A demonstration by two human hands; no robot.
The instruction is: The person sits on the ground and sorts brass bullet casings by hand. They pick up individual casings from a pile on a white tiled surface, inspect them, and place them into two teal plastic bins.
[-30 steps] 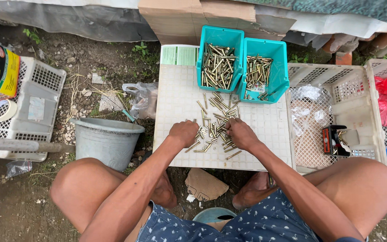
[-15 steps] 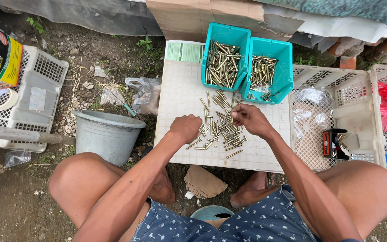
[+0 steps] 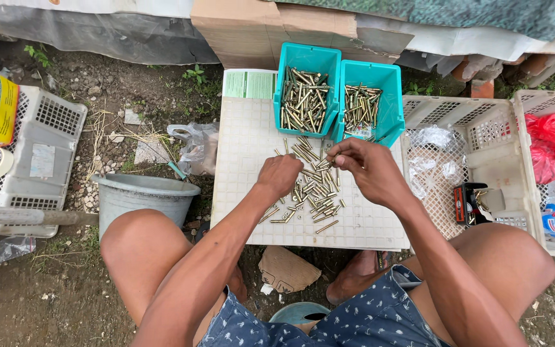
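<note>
A heap of brass-coloured bolts (image 3: 316, 193) lies on a white gridded board (image 3: 245, 160). My left hand (image 3: 279, 175) rests fist-like on the left side of the heap, fingers curled down among the bolts. My right hand (image 3: 362, 166) is raised just above the heap, its fingertips pinching a bolt near the front of the teal bins. Two teal bins stand at the board's far edge: the left bin (image 3: 306, 96) and the right bin (image 3: 365, 106), both holding several bolts.
A white plastic crate (image 3: 457, 173) with a red-and-black box stands to the right, red bags beyond it. A grey bucket (image 3: 142, 199) sits left of the board, another white crate (image 3: 33, 160) and a tape roll farther left. Cardboard lies behind the bins.
My right hand has lifted off the heap with a bolt and moved up toward the teal bins. My left hand has shifted slightly right along the heap.
</note>
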